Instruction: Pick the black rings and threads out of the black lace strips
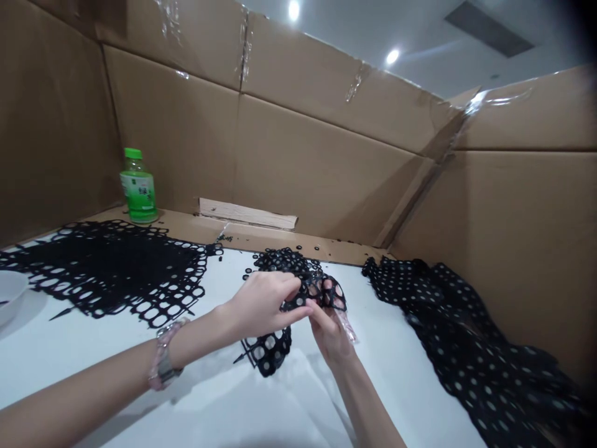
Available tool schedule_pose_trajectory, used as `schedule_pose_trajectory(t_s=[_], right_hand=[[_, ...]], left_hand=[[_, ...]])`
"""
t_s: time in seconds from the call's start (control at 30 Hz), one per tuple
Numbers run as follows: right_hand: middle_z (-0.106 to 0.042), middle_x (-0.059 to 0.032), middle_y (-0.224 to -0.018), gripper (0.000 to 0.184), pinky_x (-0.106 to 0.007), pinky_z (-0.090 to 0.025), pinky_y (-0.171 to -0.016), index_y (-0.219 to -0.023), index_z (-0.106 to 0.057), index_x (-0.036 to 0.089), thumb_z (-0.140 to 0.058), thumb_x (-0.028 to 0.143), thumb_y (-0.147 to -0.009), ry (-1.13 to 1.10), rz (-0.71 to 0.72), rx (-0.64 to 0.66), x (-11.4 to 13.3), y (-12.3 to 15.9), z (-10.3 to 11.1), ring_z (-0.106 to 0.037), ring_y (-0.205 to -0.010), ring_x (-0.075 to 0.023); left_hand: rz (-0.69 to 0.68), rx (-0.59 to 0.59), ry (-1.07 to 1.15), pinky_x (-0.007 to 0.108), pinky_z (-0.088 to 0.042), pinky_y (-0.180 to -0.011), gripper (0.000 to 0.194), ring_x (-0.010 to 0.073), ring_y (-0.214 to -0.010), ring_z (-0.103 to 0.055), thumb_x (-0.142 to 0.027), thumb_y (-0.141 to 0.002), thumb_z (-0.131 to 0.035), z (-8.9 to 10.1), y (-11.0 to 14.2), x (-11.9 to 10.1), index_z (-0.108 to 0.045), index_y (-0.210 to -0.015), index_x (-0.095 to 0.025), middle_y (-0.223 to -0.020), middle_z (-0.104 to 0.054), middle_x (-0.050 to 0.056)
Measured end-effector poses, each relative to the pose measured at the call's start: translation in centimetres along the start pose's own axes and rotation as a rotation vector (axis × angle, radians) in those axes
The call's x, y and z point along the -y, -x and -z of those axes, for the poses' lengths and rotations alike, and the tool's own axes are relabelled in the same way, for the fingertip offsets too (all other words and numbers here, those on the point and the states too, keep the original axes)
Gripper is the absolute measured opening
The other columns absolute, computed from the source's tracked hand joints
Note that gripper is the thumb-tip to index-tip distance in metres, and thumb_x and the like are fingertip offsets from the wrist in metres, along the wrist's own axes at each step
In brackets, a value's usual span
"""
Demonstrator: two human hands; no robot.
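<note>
A black perforated sheet (pixel 270 351) full of round holes hangs between my hands above the white table. My left hand (pixel 265 295) pinches its upper part, fingers bent and thumb pointing right. On the other side, my right hand (pixel 331 333) grips the sheet's right end, with black loops around its fingertips. A crinkled, pinkish clear strip (pixel 346 326) sticks out beside the right palm; what it is I cannot tell. Just behind my hands lies a pile of small black rings (pixel 282 256), partly hidden by the left hand.
On the left lies a stack of black hole-patterned sheets (pixel 116 267), near a white bowl (pixel 12 292). A green drink bottle (pixel 140 193) stands behind it. Black dotted sheets (pixel 466 336) spread along the right. Cardboard walls (pixel 303 137) surround the white table (pixel 387 367).
</note>
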State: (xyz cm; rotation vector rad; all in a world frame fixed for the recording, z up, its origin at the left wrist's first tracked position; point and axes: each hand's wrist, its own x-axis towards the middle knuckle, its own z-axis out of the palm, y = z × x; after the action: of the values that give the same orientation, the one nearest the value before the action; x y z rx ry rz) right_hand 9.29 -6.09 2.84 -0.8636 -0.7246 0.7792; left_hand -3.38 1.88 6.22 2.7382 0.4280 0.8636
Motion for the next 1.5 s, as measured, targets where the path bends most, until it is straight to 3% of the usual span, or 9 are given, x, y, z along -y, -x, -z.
schedule_pose_trajectory(t_s=[0.13,0.3,0.5,0.67,0.8,0.97,1.13,1.3,1.5], right_hand=[[-0.056,0.004,-0.074,0.024,-0.026,-0.046,-0.069,-0.074,-0.053,0.022,-0.07,0.013,-0.059,-0.004,0.016,0.07,-0.2,-0.2,0.2,-0.052,-0.069,-0.0124],[-0.053,0.0043,-0.073,0.033,-0.022,-0.045,-0.063,-0.077,-0.053,0.023,-0.069,0.009,-0.051,-0.129,-0.059,-0.037,0.2,-0.5,0.4,-0.049,-0.068,-0.0109],[-0.049,0.0052,-0.064,0.033,-0.015,-0.036,-0.045,-0.075,-0.053,0.022,-0.065,0.007,-0.049,-0.292,-0.133,-0.056,1.0,-0.7,0.9,-0.044,-0.053,-0.006],[-0.053,0.0035,-0.068,0.034,-0.015,-0.038,-0.046,-0.077,-0.055,0.022,-0.065,0.007,-0.049,-0.334,-0.237,-0.077,0.8,-0.7,1.1,-0.048,-0.055,-0.0068],[-0.054,0.0045,-0.067,0.036,-0.014,-0.04,-0.046,-0.078,-0.056,0.023,-0.067,0.005,-0.049,-0.391,-0.256,-0.091,0.6,-0.8,1.1,-0.048,-0.055,-0.0066],[-0.057,0.0051,-0.065,0.034,-0.013,-0.043,-0.047,-0.077,-0.058,0.022,-0.069,0.006,-0.049,-0.409,-0.263,-0.112,0.7,-0.7,0.9,-0.049,-0.052,-0.005],[-0.061,0.0052,-0.07,0.035,-0.014,-0.044,-0.047,-0.079,-0.058,0.023,-0.071,0.009,-0.049,-0.362,-0.235,-0.163,0.5,-0.8,1.2,-0.05,-0.051,-0.0048],[-0.06,0.0042,-0.071,0.029,-0.02,-0.045,-0.05,-0.079,-0.057,0.023,-0.072,0.016,-0.055,-0.206,-0.155,-0.056,0.6,-0.9,1.5,-0.052,-0.054,-0.0085],[-0.059,0.0026,-0.076,0.02,-0.024,-0.044,-0.064,-0.077,-0.058,0.023,-0.071,0.018,-0.062,-0.007,-0.191,0.255,1.1,-0.6,1.1,-0.054,-0.068,-0.0119]], left_hand=[[0.052,0.17,0.25,0.022,-0.024,-0.049,0.034,0.01,-0.05,-0.035,-0.036,-0.088,-0.033,-0.4,-0.2,0.1,-0.036,-0.059,-0.017,-0.055,-0.042,-0.003],[0.21,0.118,0.491,0.02,-0.025,-0.046,0.033,0.008,-0.047,-0.032,-0.028,-0.084,-0.031,-1.3,-0.9,2.5,-0.032,-0.053,-0.017,-0.05,-0.035,-0.004],[0.451,-0.12,0.316,0.022,-0.025,-0.046,0.03,0.01,-0.046,-0.032,-0.031,-0.081,-0.028,-1.8,-1.2,9.6,-0.03,-0.053,-0.019,-0.048,-0.033,-0.004],[0.415,-0.057,0.239,0.025,-0.031,-0.057,0.026,0.0144,-0.056,-0.044,-0.036,-0.079,-0.041,-3.8,0.4,12.3,-0.045,-0.062,-0.017,-0.058,-0.05,-0.001],[0.326,-0.024,0.212,0.025,-0.034,-0.06,0.029,0.0148,-0.062,-0.047,-0.04,-0.084,-0.038,-3.7,0.4,10.9,-0.05,-0.074,-0.016,-0.067,-0.054,0.001],[0.056,-0.004,0.313,0.024,-0.037,-0.065,0.03,0.0135,-0.068,-0.047,-0.044,-0.082,-0.044,-1.8,-0.1,5.1,-0.051,-0.079,-0.015,-0.073,-0.052,0.001],[0.167,0.076,0.552,0.031,-0.038,-0.084,0.042,0.0211,-0.098,-0.046,-0.046,-0.068,-0.063,-2.7,0.1,2.1,-0.055,-0.097,-0.016,-0.105,-0.051,0.007],[0.264,0.275,0.978,0.022,-0.039,-0.061,0.029,0.0118,-0.068,-0.048,-0.037,-0.067,-0.065,-2.6,-0.1,2.4,-0.057,-0.081,-0.013,-0.072,-0.051,-0.001],[0.272,0.249,1.119,0.019,-0.039,-0.058,0.024,0.0097,-0.066,-0.048,-0.024,-0.064,-0.068,-0.3,-0.6,1.7,-0.05,-0.077,-0.013,-0.069,-0.051,-0.002]])
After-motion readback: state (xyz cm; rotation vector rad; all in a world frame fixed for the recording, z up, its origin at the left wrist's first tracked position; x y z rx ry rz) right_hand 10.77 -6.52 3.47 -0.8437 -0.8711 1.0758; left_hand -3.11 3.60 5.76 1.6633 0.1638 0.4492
